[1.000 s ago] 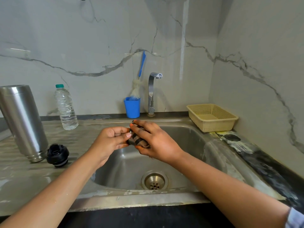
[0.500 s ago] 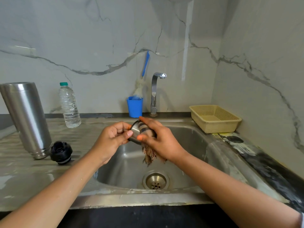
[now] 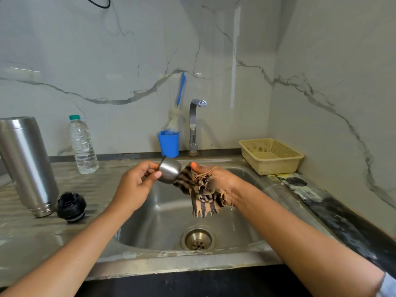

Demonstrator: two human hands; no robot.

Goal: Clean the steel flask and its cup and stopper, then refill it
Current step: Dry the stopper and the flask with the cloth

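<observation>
Over the sink my left hand (image 3: 137, 183) grips the small steel cup (image 3: 170, 172) by its rim, the cup lying on its side with its base toward the right. My right hand (image 3: 216, 181) holds a striped brown-and-black cloth (image 3: 202, 198) that hangs frayed below the palm and touches the cup's base. The tall steel flask (image 3: 25, 163) stands upside down on the left draining board. Its black stopper (image 3: 71, 206) sits right beside the flask's mouth.
The steel sink (image 3: 162, 224) with its drain (image 3: 198, 239) lies below my hands. A tap (image 3: 194, 125), a blue holder (image 3: 168, 143) with a bottle brush, a plastic water bottle (image 3: 82, 144) and a beige basket (image 3: 271, 155) line the back.
My right hand has come off the cup and drawn the cloth to the right, so the cup now shows bare. The cloth hangs loose instead of bunched around the cup.
</observation>
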